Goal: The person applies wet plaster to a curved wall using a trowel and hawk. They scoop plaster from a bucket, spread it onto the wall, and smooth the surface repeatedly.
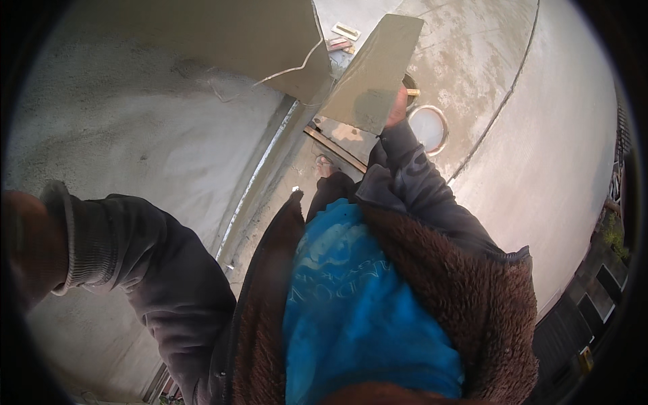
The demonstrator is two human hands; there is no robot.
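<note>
My right hand [398, 108] grips the right edge of a flat, broad board [371, 67] coated in grey-brown plaster. Most of that hand's fingers are hidden behind the board, and a round shadow falls on its lower part. My left arm reaches out to the far left, beside a grey plastered wall surface [162, 128]. Of my left hand [30, 246], only the dark wrist area shows at the picture's rim; its fingers are out of sight, as is anything they may hold.
Right of the board stands a round white bucket [428, 129], with a dark bucket [408, 82] holding a yellow handle behind it. A wooden strip [335, 149] lies near my feet. Floats [346, 31] rest at the top. A cord [297, 67] hangs across the wall.
</note>
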